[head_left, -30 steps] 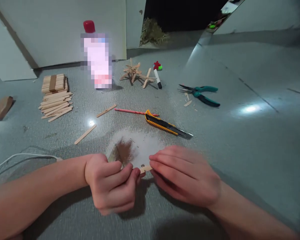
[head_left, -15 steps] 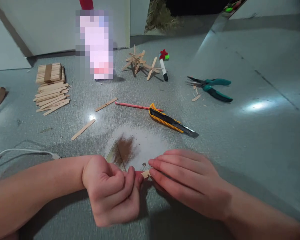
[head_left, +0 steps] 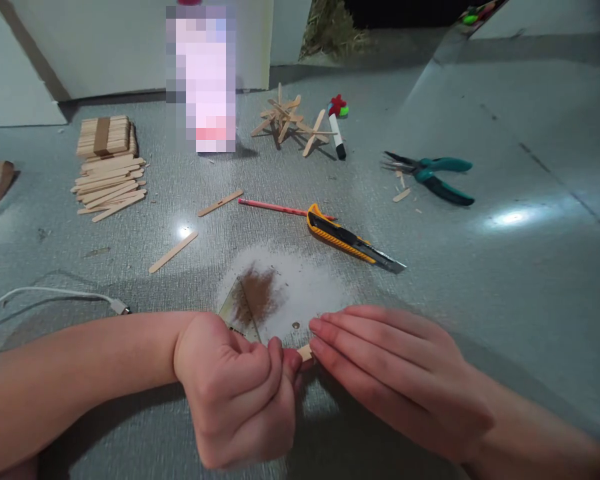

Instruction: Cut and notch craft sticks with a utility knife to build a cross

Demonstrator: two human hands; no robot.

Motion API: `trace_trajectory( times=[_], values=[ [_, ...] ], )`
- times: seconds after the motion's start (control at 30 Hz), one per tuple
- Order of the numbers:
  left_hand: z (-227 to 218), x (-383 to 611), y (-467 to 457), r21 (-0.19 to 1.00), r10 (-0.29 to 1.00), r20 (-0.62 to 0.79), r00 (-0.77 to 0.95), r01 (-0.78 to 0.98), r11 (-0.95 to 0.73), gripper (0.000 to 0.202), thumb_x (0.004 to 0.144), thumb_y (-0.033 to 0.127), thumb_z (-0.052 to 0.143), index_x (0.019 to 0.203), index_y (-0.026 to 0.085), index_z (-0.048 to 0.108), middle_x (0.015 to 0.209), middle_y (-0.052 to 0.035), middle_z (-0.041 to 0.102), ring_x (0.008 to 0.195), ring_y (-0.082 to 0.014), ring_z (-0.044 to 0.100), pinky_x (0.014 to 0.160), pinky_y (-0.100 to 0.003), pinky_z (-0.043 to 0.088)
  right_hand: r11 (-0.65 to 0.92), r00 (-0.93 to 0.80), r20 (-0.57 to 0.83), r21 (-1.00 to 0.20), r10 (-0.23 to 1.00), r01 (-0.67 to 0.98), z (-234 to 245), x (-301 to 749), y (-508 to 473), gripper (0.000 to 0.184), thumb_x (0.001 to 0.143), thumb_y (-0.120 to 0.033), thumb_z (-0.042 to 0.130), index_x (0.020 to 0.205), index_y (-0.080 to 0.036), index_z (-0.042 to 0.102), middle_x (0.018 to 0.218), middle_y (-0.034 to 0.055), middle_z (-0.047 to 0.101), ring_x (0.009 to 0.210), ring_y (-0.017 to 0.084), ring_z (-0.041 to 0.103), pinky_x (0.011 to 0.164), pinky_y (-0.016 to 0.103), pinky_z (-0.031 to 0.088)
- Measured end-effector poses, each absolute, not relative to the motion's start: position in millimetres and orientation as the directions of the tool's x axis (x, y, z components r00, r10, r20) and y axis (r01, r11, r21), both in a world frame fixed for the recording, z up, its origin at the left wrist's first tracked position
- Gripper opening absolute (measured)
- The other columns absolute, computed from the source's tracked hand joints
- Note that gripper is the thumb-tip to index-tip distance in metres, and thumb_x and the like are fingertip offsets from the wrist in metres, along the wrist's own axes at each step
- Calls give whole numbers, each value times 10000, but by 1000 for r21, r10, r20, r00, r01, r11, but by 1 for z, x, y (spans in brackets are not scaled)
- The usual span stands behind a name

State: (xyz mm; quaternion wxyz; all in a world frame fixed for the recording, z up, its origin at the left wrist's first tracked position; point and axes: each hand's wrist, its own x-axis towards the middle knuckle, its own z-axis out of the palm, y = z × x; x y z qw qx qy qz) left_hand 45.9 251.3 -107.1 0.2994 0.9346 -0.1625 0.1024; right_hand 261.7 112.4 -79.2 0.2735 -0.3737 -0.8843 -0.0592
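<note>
Low in the middle, my left hand (head_left: 240, 393) is closed, its thumb and fingertips pinching a wooden craft stick (head_left: 306, 353). Only a short pale part of that stick shows between the two hands; the rest is hidden by fingers. My right hand (head_left: 393, 373) comes in from the right with its fingers pressed together, gripping the stick's other end. Just beyond the hands lies a clear ruler-like plastic piece (head_left: 227, 311), partly under brown dust (head_left: 257, 293). A small round bit (head_left: 296, 325) lies near my right fingertips.
A yellow utility knife (head_left: 343, 241), blade out, overlaps a red pencil (head_left: 273, 207). Teal-handled pliers (head_left: 443, 179) lie right. Craft sticks are bundled (head_left: 115, 137) and loose (head_left: 113, 189) at left. Farther back are assembled sticks (head_left: 280, 117), a marker (head_left: 337, 137) and a blurred upright object (head_left: 210, 80).
The whole view has shifted slightly, with things now a little farther right. Both hands keep their grip on the stick, and less of its notched edge shows.
</note>
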Motion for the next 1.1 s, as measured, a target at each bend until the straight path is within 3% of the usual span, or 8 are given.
trace_trajectory(
  times=[0.4,0.43,0.5,0.57,0.63,0.77,0.93,1.1],
  values=[
    [-95,50,241,888,116,118,986,-52,-457,130,859,232,713,763,274,790,793,-35,776,718,-209,735,549,-367,661,745,-608,525,-79,596,663,-86,265,125,169,970,-97,587,1061,-150,718,1087,78,808,1058,173,745,979,334,600],
    [-91,50,239,805,71,213,974,-134,-578,203,886,154,670,753,255,785,769,-34,767,694,-184,726,531,-315,639,745,-608,528,-73,593,663,-87,267,130,153,964,-114,603,1067,-154,709,1109,82,802,1082,181,738,1005,350,587],
    [-83,52,233,158,-255,474,843,-367,-917,292,877,7,627,737,220,770,695,-6,737,592,-117,677,458,-193,549,703,-547,573,-74,611,708,-90,276,139,130,947,-204,645,1072,-196,679,1136,78,790,1107,211,726,1019,410,573],
    [-81,53,227,-388,-440,477,761,-268,-882,247,856,8,661,691,167,751,627,-15,698,517,-100,628,398,-167,446,523,-367,588,-113,720,845,-95,289,147,285,950,-359,610,1187,-202,639,1176,121,754,1110,272,708,970,473,580],
    [-85,54,223,-488,-403,426,810,-170,-856,174,891,90,654,759,116,764,668,-62,708,518,-117,625,400,-198,408,302,-194,545,-116,816,946,-101,302,152,378,935,-304,610,1277,-142,613,1190,212,714,1072,355,688,891,552,561],
    [-98,55,222,-387,-305,375,875,-152,-909,237,950,234,614,843,80,758,736,-101,714,532,-137,606,430,-255,382,13,0,346,-34,938,999,-116,315,159,360,958,-343,566,1230,-122,650,1088,210,721,977,380,646,835,541,499],
    [-102,58,232,-197,-220,408,886,-150,-969,516,1053,469,446,820,103,726,695,-66,659,537,-149,548,465,-309,332,-36,32,298,8,954,999,-124,303,170,266,923,-205,554,1140,-122,683,957,152,719,881,344,636,770,480,440],
    [-107,63,254,239,-22,302,953,-98,-966,317,996,326,513,1244,218,680,1379,-66,653,1180,-266,621,904,-423,490,-102,164,511,-147,844,984,-106,304,156,246,920,-241,602,1155,-187,650,973,133,706,854,313,653,738,454,471]
  ],
)
